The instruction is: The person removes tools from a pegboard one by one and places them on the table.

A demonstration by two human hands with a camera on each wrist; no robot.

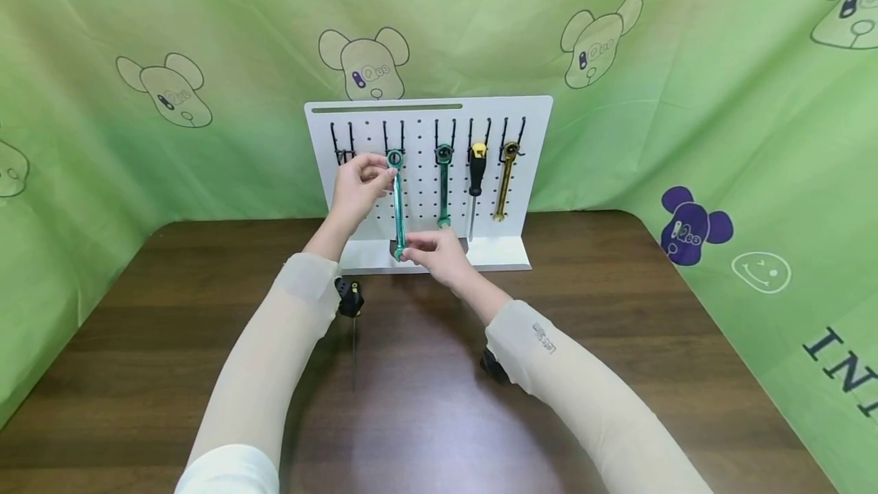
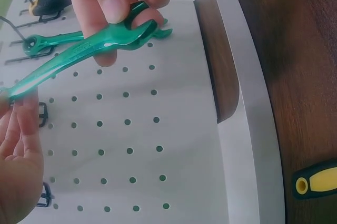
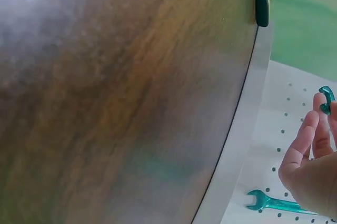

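A shiny green combination wrench (image 1: 398, 208) stands nearly upright before the white pegboard (image 1: 535, 120), its ring end overlapping a pair of black hooks. My left hand (image 1: 358, 187) pinches it just below the ring between thumb and fingers. Down at the open-jaw end, my right hand (image 1: 436, 254) grips the wrench with its fingertips. The left wrist view shows the wrench (image 2: 79, 58) slanting between both hands, clear of the board's face. A second green wrench (image 1: 443, 181) hangs on the hooks just to the right.
Farther right hang a black-and-yellow screwdriver (image 1: 477, 174) and a gold wrench (image 1: 505, 185). Another screwdriver (image 2: 321, 179) lies on the brown table (image 1: 171, 326) in front of the board, partly behind my left sleeve in the head view. Green printed cloth (image 1: 480, 21) surrounds the table.
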